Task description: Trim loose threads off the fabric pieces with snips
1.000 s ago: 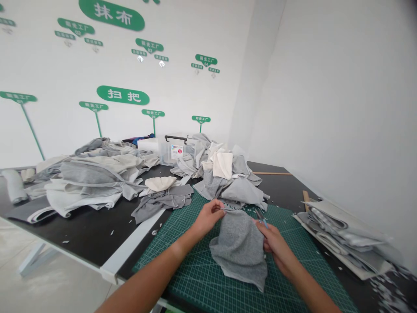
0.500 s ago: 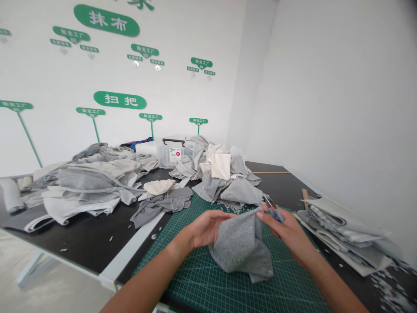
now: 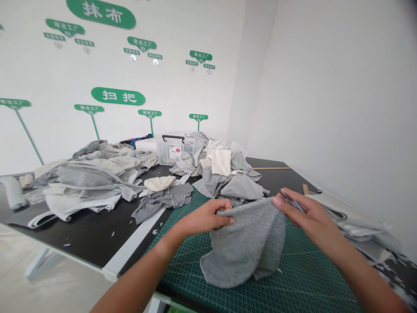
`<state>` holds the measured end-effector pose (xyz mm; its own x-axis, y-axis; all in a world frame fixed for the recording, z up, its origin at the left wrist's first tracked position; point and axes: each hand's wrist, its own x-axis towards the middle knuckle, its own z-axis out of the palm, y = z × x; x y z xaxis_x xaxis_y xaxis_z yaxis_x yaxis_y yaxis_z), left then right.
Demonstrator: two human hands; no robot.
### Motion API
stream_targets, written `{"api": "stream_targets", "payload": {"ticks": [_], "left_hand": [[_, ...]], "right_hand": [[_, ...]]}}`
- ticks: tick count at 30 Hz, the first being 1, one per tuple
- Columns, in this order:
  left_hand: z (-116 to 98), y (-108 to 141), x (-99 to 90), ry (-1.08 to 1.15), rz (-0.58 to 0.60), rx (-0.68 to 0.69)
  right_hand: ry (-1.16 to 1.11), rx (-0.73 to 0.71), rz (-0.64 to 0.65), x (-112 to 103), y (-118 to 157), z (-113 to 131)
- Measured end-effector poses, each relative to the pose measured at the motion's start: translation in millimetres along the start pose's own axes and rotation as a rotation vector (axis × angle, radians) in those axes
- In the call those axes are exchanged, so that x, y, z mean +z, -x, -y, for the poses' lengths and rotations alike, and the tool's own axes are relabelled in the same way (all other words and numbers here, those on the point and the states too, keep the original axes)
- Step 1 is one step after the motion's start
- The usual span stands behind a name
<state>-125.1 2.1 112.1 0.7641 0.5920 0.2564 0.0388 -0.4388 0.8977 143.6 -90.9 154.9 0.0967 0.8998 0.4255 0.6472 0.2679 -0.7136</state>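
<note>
A grey piece of cloth (image 3: 244, 245) hangs between my two hands over the green cutting mat (image 3: 309, 265). My left hand (image 3: 215, 216) pinches its upper left edge between thumb and fingers. At the upper right corner, my right hand (image 3: 298, 206) grips the cloth with thumb and finger. Tucked in that same right hand is a pair of small scissors (image 3: 291, 201) with a blue handle, its tips pointing up and left. The cloth's top edge is stretched between the hands, and its lower part droops close to the mat.
Behind the mat lies a heap of grey and cream cloth pieces (image 3: 241, 187). A larger cloth pile (image 3: 94, 182) covers the left of the black table (image 3: 97, 239). A clear plastic box (image 3: 164, 152) stands at the back. Folded fabric (image 3: 355, 221) is stacked at right.
My hands have moved apart, the right one going up and right, so the cloth is spread wider. The scissors have moved along in my right hand. The view has shifted slightly.
</note>
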Motion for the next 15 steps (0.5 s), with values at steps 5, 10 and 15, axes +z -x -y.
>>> {"api": "stream_targets", "payload": {"ticks": [5,10,15], "left_hand": [[-37,3,-18.8,-0.309,-0.255,0.139],[-86,-5,-30.7,-0.424,-0.457,0.317],[-132,-16,-30.4,-0.392,-0.39,0.428]], "right_hand": [[0.163,-0.055,-0.043,-25,-3,-3],[0.133,-0.073,0.048,-33,-6,2],[0.054,-0.071,0.283,-12,-14,5]]}}
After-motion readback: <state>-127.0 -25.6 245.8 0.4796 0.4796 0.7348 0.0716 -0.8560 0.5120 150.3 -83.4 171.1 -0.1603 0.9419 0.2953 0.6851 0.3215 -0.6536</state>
